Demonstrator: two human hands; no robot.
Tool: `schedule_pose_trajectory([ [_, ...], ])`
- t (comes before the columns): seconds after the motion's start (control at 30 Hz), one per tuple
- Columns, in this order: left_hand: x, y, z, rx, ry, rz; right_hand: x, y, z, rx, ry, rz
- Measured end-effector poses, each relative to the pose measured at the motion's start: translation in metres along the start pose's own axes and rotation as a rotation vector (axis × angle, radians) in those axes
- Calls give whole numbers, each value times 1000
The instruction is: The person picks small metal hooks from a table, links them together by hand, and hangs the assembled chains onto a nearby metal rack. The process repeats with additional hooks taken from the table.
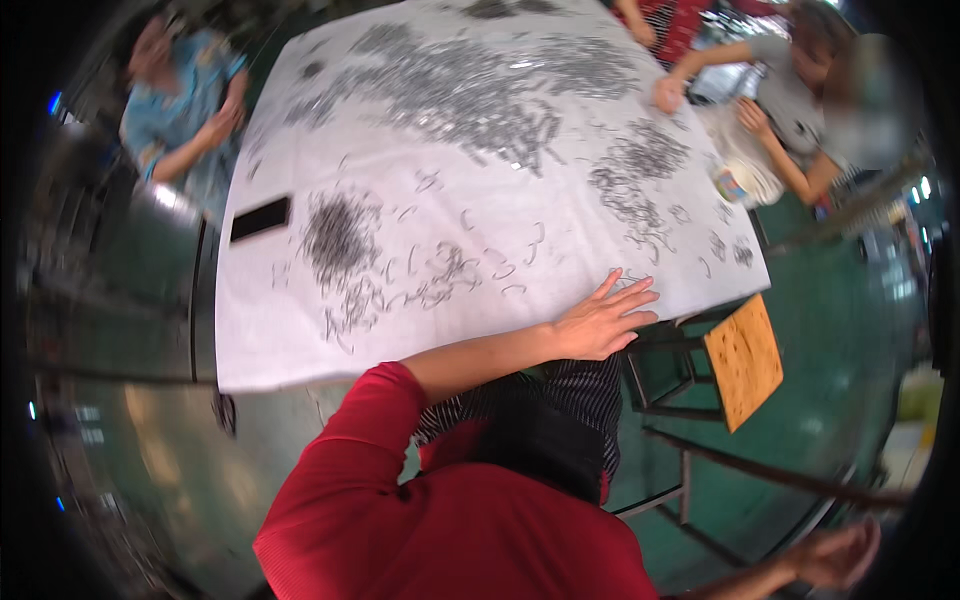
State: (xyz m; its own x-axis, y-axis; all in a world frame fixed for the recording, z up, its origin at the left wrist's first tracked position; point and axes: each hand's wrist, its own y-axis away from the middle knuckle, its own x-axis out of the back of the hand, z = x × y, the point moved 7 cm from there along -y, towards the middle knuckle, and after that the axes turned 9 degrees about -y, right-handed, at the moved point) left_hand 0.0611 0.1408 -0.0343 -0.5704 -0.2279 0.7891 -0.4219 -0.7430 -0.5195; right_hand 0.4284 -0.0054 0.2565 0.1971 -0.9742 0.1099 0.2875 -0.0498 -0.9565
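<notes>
My left hand reaches across my body to the near right edge of the white-covered table. Its fingers are spread over the cover, and a few thin dark strands show by the fingertips. Far to the lower right, my right hand is held out away from the table; blur hides how its fingers sit, and nothing is visible in it. Thin, curved dark pieces lie scattered across the near part of the table. A denser dark heap is at the left, and a looser cluster at the right.
Many straighter grey pieces spread over the far half. A black phone-like rectangle lies near the left edge. A wooden-topped stool stands right of my legs. One person is at the left; others sit at the right, near a tub.
</notes>
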Motion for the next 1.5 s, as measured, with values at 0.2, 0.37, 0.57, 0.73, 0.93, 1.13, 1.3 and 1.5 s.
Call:
schedule_pose_trajectory([
  [0.2,93,104,22,342,-15,327,-230,85,-244,-343,-1052,-842],
  [0.37,130,163,7,635,-70,549,-312,139,-419,-267,-1484,-1218],
  [0.57,167,137,-95,789,-205,640,-338,173,-508,63,-1134,-1497],
  [0.73,141,94,-231,846,-352,415,-324,165,-495,-70,-1352,-1533],
  [0.93,120,66,-310,778,-628,-27,-329,200,-428,-893,-1540,-1787],
  [1.13,133,66,-254,868,-328,58,-328,205,-407,-1536,-1702,-1634],
  [1.3,106,82,-162,1151,404,301,-341,168,-416,-1594,-1806,-1452],
  [1.5,106,66,-113,1147,355,352,-342,148,-410,-1603,-1862,-1269],
])
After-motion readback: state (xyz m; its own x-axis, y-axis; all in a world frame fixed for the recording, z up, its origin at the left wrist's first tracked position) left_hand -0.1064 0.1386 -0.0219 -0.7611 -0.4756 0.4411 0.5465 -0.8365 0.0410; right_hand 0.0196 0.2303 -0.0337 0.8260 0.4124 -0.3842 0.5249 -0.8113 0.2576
